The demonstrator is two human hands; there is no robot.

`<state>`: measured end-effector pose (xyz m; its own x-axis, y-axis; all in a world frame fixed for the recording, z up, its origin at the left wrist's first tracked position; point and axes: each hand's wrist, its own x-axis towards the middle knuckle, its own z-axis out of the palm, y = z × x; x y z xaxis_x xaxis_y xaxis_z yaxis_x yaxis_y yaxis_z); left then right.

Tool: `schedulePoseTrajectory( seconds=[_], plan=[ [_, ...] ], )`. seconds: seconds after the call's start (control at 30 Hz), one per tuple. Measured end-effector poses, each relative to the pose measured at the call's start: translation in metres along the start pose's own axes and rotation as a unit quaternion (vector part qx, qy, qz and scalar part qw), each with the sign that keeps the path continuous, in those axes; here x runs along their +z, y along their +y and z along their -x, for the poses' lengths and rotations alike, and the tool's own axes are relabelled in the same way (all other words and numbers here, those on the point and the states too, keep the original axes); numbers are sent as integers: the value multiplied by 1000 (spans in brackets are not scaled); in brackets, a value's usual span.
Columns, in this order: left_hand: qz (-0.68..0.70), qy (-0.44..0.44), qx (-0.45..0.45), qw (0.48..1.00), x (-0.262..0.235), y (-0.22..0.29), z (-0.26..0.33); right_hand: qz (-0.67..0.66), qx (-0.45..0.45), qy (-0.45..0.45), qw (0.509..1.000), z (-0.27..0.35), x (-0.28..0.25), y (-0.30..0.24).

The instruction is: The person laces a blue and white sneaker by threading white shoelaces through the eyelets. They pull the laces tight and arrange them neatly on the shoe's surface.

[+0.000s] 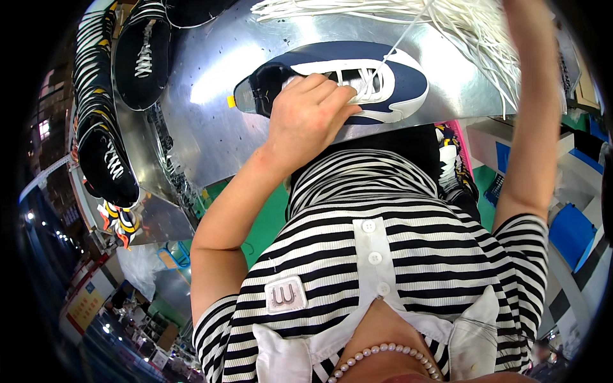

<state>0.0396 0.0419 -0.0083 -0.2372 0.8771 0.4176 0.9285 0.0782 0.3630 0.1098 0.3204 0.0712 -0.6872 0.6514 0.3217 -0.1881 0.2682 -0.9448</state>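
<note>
The table [204, 140], of bare metal, spreads under the left hand [314, 118] and on all sides of its grip except the near one. On it, beyond the grip and far to its right, lies the pile [472, 32] of white laces, loose and tangled, with some ends hanging down to the table's near edge. Well to the left of the grip there is the row [96, 70] of shoes packed close together, and just on the inner side of it the black shoe [136, 90] with white lacing.

The blue shoe [348, 52], dark blue with white parts, lies sole down directly under the grip. Its heel points to the left of the hand and its toe to the right, well past the fingers. The left hand is closed on this shoe, over the near side of its opening; the fingers are bent, and their tips I cannot see fully. The right forearm [533, 127] rises well to the right of the grip; its hand is beyond the upper edge, so I cannot tell how it is.

Just right of the grip, the lacing [365, 86] crosses the shoe. From there one lace [405, 33] runs tight, up and to the right. The smallest thing is the yellow tab [231, 101] at the heel, left of the grip.
</note>
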Motion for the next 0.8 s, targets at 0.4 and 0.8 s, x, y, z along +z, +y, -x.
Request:
schedulePoseTrajectory(
  seconds=[0.4,0.8],
  plan=[
    [156,37,-395,905,-10,-1,8,20,113,-239,964,94,96,62],
    [57,113,-371,920,12,-7,12,104,-10,-129,986,109,87,65]
  ],
)
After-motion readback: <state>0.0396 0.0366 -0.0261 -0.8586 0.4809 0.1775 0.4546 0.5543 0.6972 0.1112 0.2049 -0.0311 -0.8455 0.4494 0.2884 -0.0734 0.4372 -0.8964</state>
